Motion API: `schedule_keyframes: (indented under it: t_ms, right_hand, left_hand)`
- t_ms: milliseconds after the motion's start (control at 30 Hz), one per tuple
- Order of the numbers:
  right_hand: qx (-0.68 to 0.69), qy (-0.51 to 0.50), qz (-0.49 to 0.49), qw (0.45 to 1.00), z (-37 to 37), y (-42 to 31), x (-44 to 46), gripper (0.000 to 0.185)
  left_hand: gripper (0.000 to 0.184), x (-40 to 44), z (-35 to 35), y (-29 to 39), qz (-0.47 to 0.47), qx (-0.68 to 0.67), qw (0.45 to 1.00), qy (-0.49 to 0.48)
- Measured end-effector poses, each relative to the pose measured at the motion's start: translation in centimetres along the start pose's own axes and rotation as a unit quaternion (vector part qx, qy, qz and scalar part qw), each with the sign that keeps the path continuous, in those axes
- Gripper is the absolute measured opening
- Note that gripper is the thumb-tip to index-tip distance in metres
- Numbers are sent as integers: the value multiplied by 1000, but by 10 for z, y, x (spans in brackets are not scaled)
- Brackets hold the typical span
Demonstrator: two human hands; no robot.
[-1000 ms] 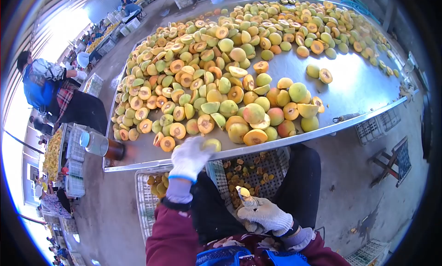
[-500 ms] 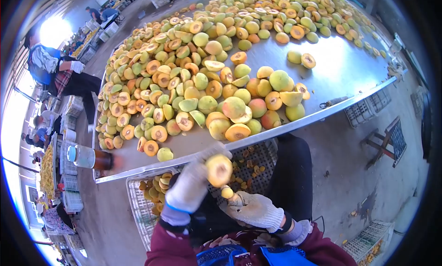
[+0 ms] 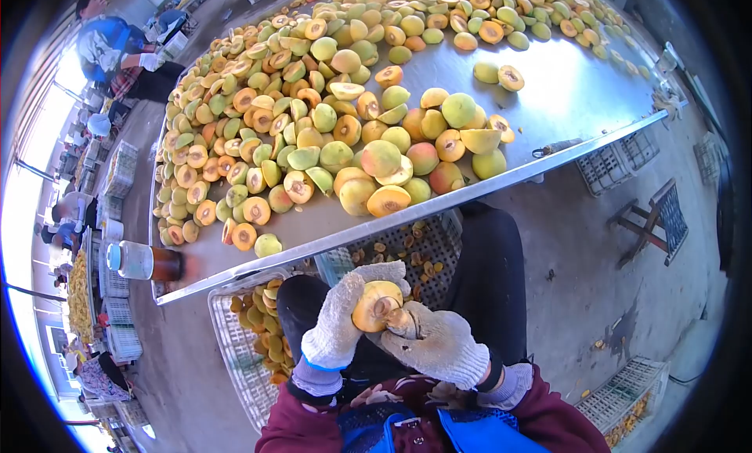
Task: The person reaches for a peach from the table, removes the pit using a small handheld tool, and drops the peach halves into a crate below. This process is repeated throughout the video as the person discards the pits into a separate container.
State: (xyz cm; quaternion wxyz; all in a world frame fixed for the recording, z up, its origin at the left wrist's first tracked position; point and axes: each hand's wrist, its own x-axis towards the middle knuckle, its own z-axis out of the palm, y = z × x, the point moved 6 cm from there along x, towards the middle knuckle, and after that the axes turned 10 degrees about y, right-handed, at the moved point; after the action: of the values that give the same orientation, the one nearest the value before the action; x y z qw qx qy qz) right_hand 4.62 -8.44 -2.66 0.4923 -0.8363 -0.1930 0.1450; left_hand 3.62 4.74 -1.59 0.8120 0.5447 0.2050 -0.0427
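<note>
Person in blue and white (image 3: 110, 49), upper left of the frame, wearing white gloves, seated beyond the surface. Stacked crates (image 3: 121, 302), far left. Jar (image 3: 149, 262) with light blue lid, brown liquid inside, at the left corner of the surface. White plastic crate (image 3: 225, 335), lower left of centre, containing cut peach pieces (image 3: 270, 339). Metal surface (image 3: 329, 218), top centre, bearing a broad heap of peaches (image 3: 337, 116), many halved with cut faces showing. Left grip (image 3: 341, 316), white-gloved, lower centre, grasping one peach half (image 3: 368, 306); the half is held over the lap, below the surface's near edge. Right grip (image 3: 439, 345), in a soiled white glove, fingers bent, its tip against the same half; whether it clasps anything of its own cannot be told. Crate of scraps (image 3: 448, 232), centre, beneath the near edge. Slender tool (image 3: 558, 147), right of centre, lying near the edge. Openwork crates (image 3: 619, 164), right, below the surface. Folding stool (image 3: 662, 222), far right. Further crate (image 3: 630, 394), lower right, on the concrete floor (image 3: 576, 312).
</note>
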Motion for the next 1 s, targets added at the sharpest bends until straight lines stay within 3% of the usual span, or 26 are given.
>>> schedule_keyframes:
  t_ms: [133, 200, 233, 300, 333, 367, 433, 467, 500, 533, 633, 700, 767, 800, 833, 900, 933, 967, 1000]
  right_hand:
    - [-18, -9, 2, 1000, -2, 2, -3, 33]
    - [20, -32, 30, 999, -3, 4, -5, 32]
    - [20, -31, 33, 999, -5, 5, -6, 32]
    - [101, -98, 55, 989, -1, 5, -9, 33]
    - [100, -97, 58, 989, -4, 3, -9, 33]
    - [86, -122, 75, 986, -3, 2, -9, 31]
    - [72, -143, 88, 983, -11, -4, -3, 30]
    - [146, -202, 183, 951, -10, -2, -5, 28]
    - [218, -259, 275, 900, -6, 0, -12, 26]
    - [220, -258, 276, 899, -4, 4, -14, 26]
    - [309, -284, 277, 864, 4, 7, -18, 23]
    - [309, -321, 335, 830, 3, 9, -20, 23]
    - [302, -306, 320, 844, 13, 14, -23, 22]
    - [298, -289, 302, 858, 15, 15, -21, 22]
    - [299, -288, 299, 859, 12, 13, -19, 22]
    - [332, -278, 330, 839, 4, 10, -17, 20]
    - [333, -275, 331, 839, 2, 11, -16, 20]
    - [360, -279, 338, 823, 1, 10, -16, 20]
    - [385, -286, 344, 807, 2, 9, -17, 20]
  left_hand:
    - [59, -5, 8, -8, 24, -39, 999, -6]
    - [61, -9, 14, 0, 135, 9, 990, 37]
    - [61, -9, 14, 4, 132, 9, 991, 36]
    - [66, -5, 21, 21, 140, 185, 972, -20]
    - [68, -1, 28, 32, 125, 297, 944, -71]
    - [57, 1, 23, 30, 119, 327, 933, -90]
    - [40, 8, 21, 23, 5, 263, 961, -81]
    - [40, 6, 22, 19, 3, 264, 961, -82]
    - [35, 1, 26, 26, 157, 365, 916, -46]
    - [30, -7, 33, 35, 305, 454, 837, -10]
    - [35, -14, 38, 38, 350, 406, 843, 42]
    - [40, -5, 37, 44, 306, 439, 844, 40]
    - [31, 7, 30, 28, 99, 405, 903, -105]
    - [37, 11, 20, 15, -33, 296, 952, -70]
    - [37, 9, 21, 15, -30, 298, 951, -70]
    - [40, 1, 23, 18, -47, 82, 995, 15]
    - [38, -9, 32, 26, 17, 62, 997, 34]
    - [38, -11, 36, 14, 15, 63, 997, 30]
    - [48, -12, 31, 5, 71, 126, 986, 85]
